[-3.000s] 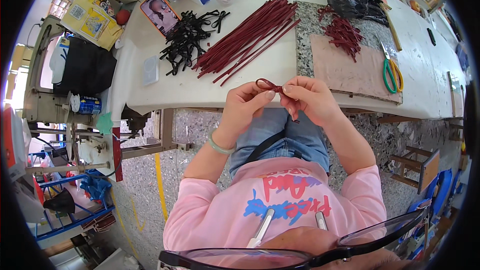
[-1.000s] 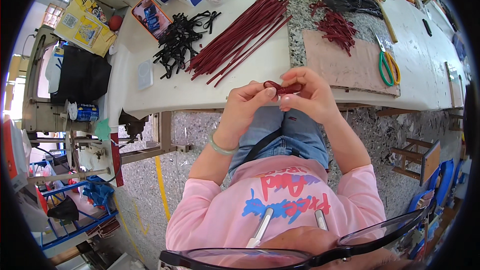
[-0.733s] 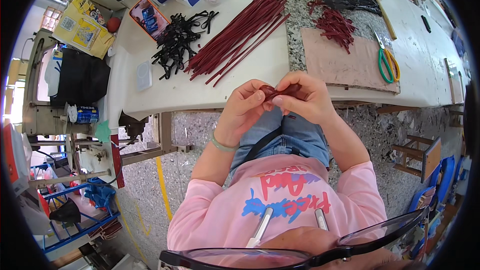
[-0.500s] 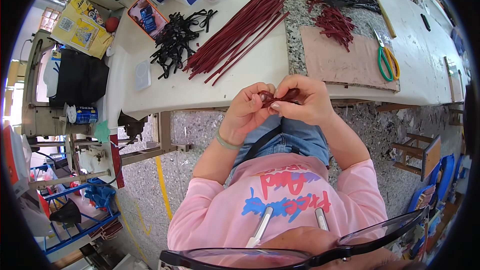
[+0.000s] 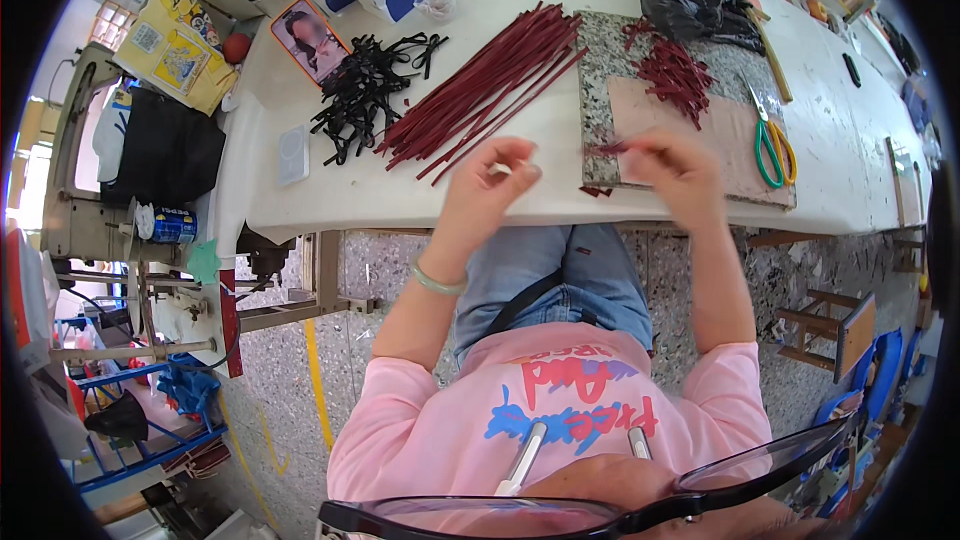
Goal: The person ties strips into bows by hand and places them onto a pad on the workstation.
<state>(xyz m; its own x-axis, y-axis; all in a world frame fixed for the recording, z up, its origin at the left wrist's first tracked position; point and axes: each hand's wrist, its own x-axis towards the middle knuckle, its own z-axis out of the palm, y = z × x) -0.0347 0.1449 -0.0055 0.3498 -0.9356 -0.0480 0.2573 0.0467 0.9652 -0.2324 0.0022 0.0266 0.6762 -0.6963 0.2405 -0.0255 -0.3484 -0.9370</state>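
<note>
My left hand (image 5: 487, 188) is lifted over the front edge of the white table, thumb and fingers curled apart with nothing seen between them. My right hand (image 5: 678, 175), smeared by motion, is over the front of the stone board (image 5: 590, 115). At its pinched fingertips shows a short dark red strip (image 5: 604, 150), its shape blurred. A small dark red piece (image 5: 597, 192) lies at the board's front edge. Long dark red strips (image 5: 485, 90) lie in a bundle beyond my left hand. A heap of short dark red pieces (image 5: 672, 75) sits on the board.
Green-and-yellow-handled scissors (image 5: 768, 145) lie on the board's right side. A black plastic bag (image 5: 695, 5) rests at its back. Left of the bundle are black looped strips (image 5: 360, 95), a phone (image 5: 308, 40) and a white flat case (image 5: 293, 155). A sewing machine (image 5: 75, 210) stands at far left.
My hands were together, pinching a dark red piece over my lap. They have parted: the right moved right and over the board, the left stayed left with its fingers loosened.
</note>
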